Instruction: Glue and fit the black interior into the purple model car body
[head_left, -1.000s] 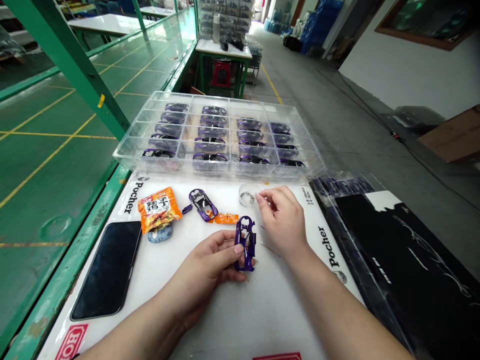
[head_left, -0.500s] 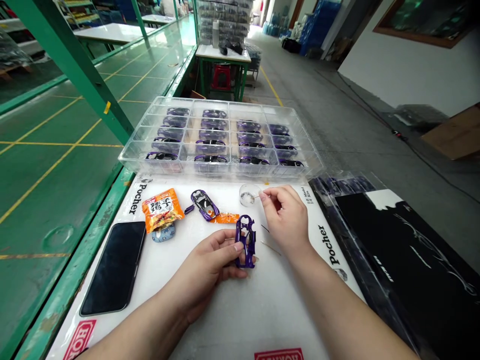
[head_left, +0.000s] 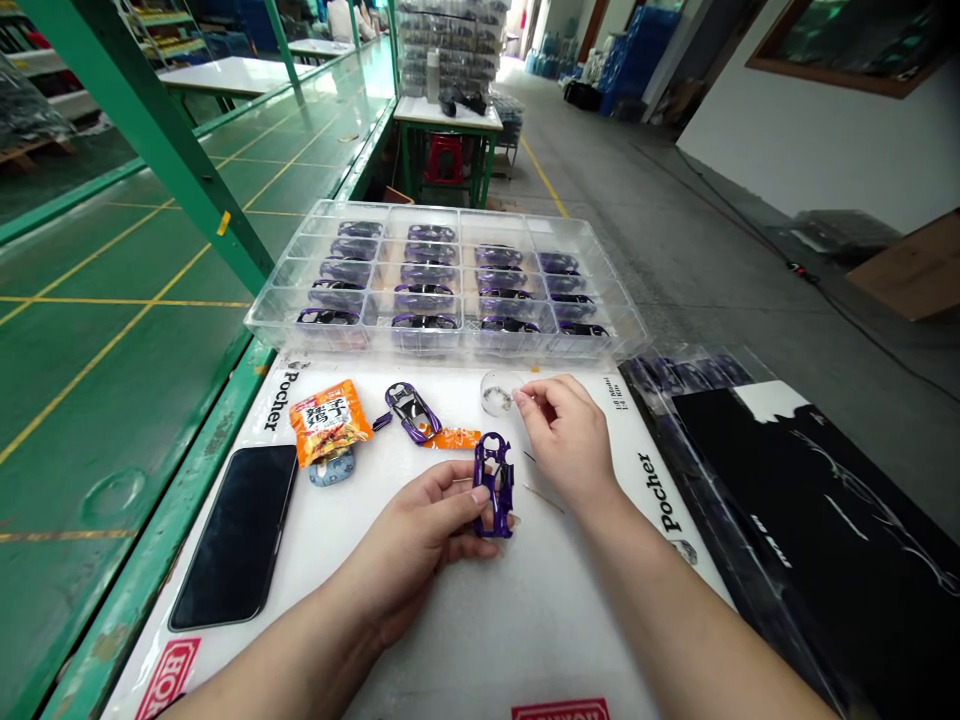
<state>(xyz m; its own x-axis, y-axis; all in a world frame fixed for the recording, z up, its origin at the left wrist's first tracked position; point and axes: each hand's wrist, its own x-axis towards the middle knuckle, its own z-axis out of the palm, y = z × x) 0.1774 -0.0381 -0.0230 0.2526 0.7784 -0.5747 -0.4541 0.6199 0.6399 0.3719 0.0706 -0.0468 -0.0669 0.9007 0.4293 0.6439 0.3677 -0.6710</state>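
My left hand (head_left: 435,512) holds a purple model car body shell (head_left: 480,468) upright between thumb and fingers, its window and roof openings showing. Up and to the right, my right hand (head_left: 568,430) is closed in a pinch at the rim of a small clear round dish (head_left: 495,398). A thin stick is in that pinch, mostly hidden by the fingers now. Small bits lie in the dish, too fine to make out. Beyond my left hand, a purple and black model car (head_left: 412,412) rests on the white mat, with a small purple part (head_left: 382,421) beside it.
A clear compartment tray (head_left: 442,345) of purple car bodies spans the back. At left lie an orange snack packet (head_left: 330,420), a blue patterned item (head_left: 332,468) and a phone (head_left: 236,540). An orange strip (head_left: 457,438) lies mid-mat; black packaging (head_left: 810,480) is at right.
My right hand's fingertips have shifted slightly left at the dish, and less of the stick shows. The left hand keeps the shell in nearly the same pose; the view has moved slightly.
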